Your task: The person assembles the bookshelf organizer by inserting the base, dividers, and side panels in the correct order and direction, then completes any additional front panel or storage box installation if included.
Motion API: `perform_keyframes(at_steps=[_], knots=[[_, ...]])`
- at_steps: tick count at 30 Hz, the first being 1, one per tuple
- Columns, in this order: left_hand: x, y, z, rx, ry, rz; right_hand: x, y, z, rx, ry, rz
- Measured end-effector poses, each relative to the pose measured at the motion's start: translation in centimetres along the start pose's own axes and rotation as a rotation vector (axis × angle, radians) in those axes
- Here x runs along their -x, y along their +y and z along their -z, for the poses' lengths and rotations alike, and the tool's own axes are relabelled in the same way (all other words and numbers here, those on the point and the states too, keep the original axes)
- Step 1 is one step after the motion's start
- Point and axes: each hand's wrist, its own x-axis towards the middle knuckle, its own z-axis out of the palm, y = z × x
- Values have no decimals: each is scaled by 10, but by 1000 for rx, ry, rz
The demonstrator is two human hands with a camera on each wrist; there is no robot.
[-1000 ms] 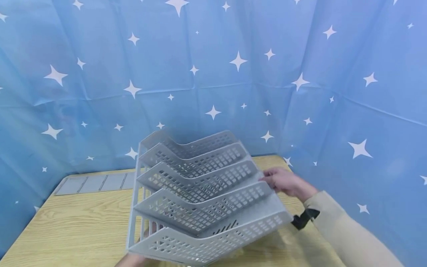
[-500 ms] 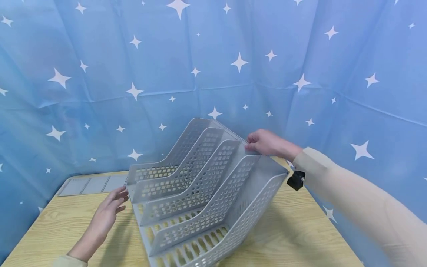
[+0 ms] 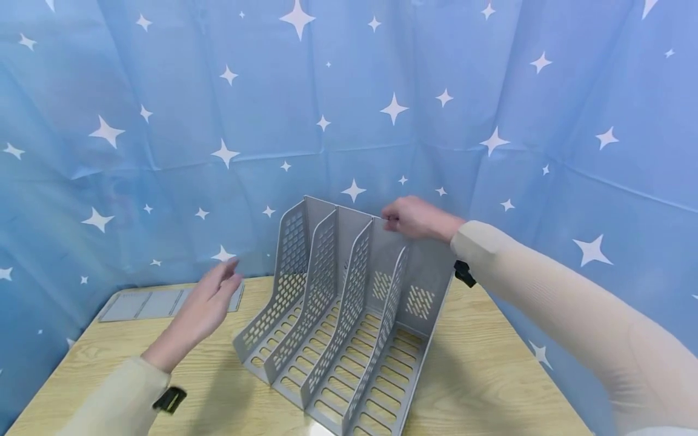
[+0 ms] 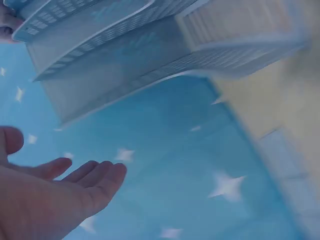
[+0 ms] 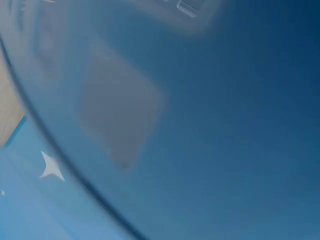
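A grey plastic file organizer (image 3: 349, 303) with slotted base and perforated dividers stands tilted over the table, its bays facing me. My right hand (image 3: 417, 218) grips the top edge of its back panel, fingers curled over the rim. My left hand (image 3: 199, 309) is off to the left, apart from the organizer, with fingers extended and nothing in them. In the left wrist view that hand (image 4: 60, 195) has its palm up below the blurred organizer (image 4: 120, 55). A smooth panel (image 5: 200, 125) fills most of the right wrist view, and the right hand is hidden there.
A flat grey panel (image 3: 125, 306) with dividing lines lies at the table's back left, partly behind my left hand. The wooden table (image 3: 480, 357) ends at a blue star-patterned curtain (image 3: 349, 121) behind and on both sides.
The organizer has turned from its bays lying sideways to a more upright stance. My left hand has come off its lower left side and moved left. The right hand has risen with the edge.
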Motion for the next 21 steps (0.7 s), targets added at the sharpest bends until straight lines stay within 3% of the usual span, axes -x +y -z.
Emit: perform_keyframes(at_steps=[7,12,16,19,21], knots=[[-77,56,2,-275,-16,-171,21,-5,16,80,-159,-123],[-131,74,-12,-367,-59,-232,50,-4,28,86,-267,-246],[-157,79,-22,-432,-105,-242,63,0,26,40,-365,-362],[-167,81,-26,-490,-114,-247,65,7,19,0,-324,-396],[-170,82,-26,-521,-104,-262,64,13,15,6,-259,-372]])
